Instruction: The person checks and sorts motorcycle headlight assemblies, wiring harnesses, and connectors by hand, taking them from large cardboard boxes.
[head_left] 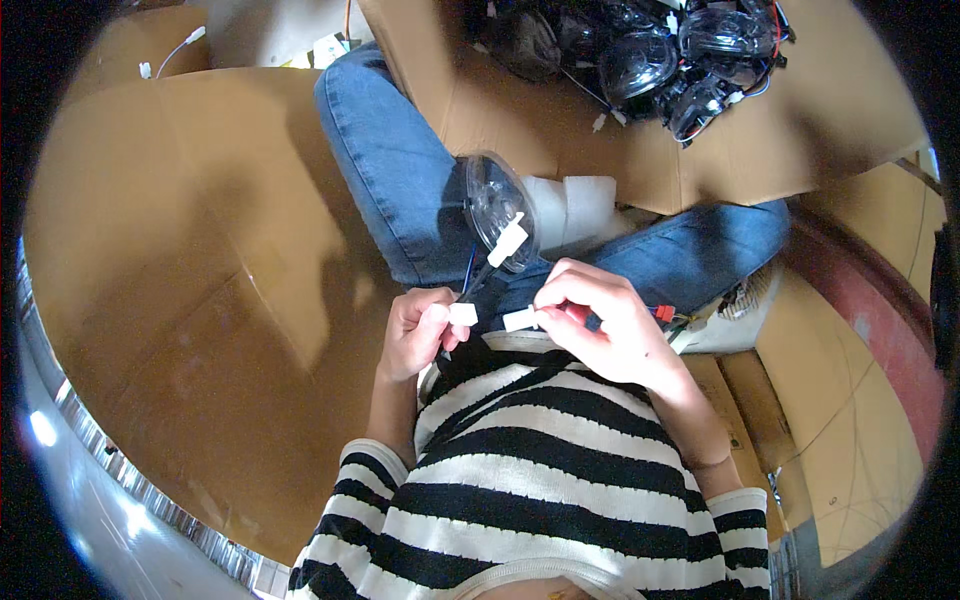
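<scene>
My left hand [416, 332] pinches a white plug connector [463, 314] between thumb and fingers. Facing it across a small gap is a second white connector [520, 320], held in the closed fingers of my right hand [603, 325]. Beyond my hands, a round clear-fronted lamp [488, 190] rests against my leg. A dark cable with a white piece [508, 240] lies across its lower part. Just right of my right hand, a red connector [664, 313] with coloured wires sticks out.
An open cardboard box [730, 170] at the far right holds several dark lamps [640, 65] with wires. A large cardboard sheet [200, 300] spreads on the left. Behind the lamp sits a white roll [585, 205]. My jeans-clad legs [375, 170] frame the middle.
</scene>
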